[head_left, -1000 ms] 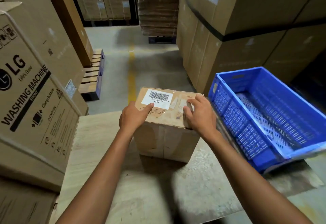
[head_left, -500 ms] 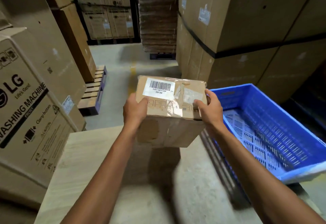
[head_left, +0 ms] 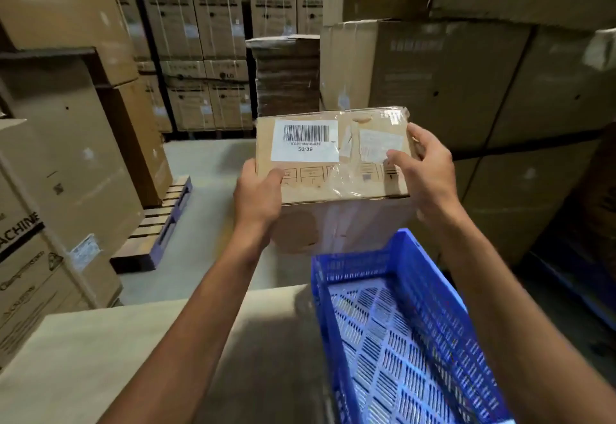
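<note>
A small taped cardboard box (head_left: 333,183) with a white barcode label hangs in the air between both hands. My left hand (head_left: 258,195) grips its left side, thumb on top. My right hand (head_left: 423,170) grips its right side, thumb on the top face and fingers round the edge. The box is level with the far end of an empty blue slatted plastic crate (head_left: 400,333), above and just beyond its rim.
A wooden table top (head_left: 116,357) lies below my arms, with the crate to its right. Large washing-machine cartons (head_left: 43,240) stand at the left, big stacked cartons (head_left: 483,96) at the right. A blue pallet (head_left: 156,233) lies on the concrete floor.
Both hands lifted the box off the table, higher and to the right, toward the crate. The camera view tilted up.
</note>
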Motion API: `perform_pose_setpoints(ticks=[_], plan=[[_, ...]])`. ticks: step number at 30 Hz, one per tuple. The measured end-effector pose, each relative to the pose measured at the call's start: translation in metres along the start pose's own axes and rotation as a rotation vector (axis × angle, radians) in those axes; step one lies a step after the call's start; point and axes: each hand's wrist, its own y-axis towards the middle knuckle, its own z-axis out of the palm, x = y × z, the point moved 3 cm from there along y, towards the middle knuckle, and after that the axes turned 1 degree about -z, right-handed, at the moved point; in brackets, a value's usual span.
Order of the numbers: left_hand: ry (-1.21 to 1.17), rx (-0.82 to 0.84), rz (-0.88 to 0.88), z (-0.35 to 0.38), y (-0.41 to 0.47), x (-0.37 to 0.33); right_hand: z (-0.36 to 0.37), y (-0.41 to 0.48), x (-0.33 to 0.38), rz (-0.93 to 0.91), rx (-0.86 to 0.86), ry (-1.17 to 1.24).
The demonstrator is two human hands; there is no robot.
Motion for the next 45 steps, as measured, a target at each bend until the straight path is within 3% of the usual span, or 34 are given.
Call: perform_pose_setpoints(ticks=[7, 11, 19, 26, 33, 36, 38, 40, 43, 45], plan=[[-0.079, 0.067, -0.021, 0.100, -0.018, 0.013, -0.083, 0.045, -0.032, 0.016, -0.044, -0.085], [0.003, 0.089, -0.080, 0.136, -0.016, 0.050, -0.100, 0.059, -0.082, 0.124, -0.024, -0.140], [0.215, 0.138, -0.245, 0.168, -0.017, 0.134, -0.097, 0.051, -0.193, 0.329, 0.097, -0.154], [0.153, 0.208, -0.332, 0.165, -0.047, 0.201, -0.084, 0.025, -0.254, 0.459, 0.164, -0.134], [0.115, 0.233, -0.286, 0.165, -0.029, 0.202, -0.077, 0.048, -0.263, 0.371, 0.093, -0.151], [0.222, 0.282, -0.231, 0.165, -0.029, 0.195, -0.070, 0.053, -0.263, 0.310, 0.197, -0.407], [0.366, 0.344, -0.106, 0.167, -0.034, 0.187, -0.061, 0.051, -0.261, 0.205, 0.283, -0.731], [0.600, 0.389, 0.065, 0.171, -0.036, 0.188, -0.050, 0.043, -0.254, 0.083, 0.289, -0.887], [0.875, 0.405, 0.237, 0.179, -0.043, 0.185, -0.033, 0.032, -0.246, -0.079, 0.228, -0.870], [0.990, 0.452, 0.270, 0.183, -0.042, 0.185, -0.023, 0.023, -0.246, -0.160, 0.310, -0.847]])
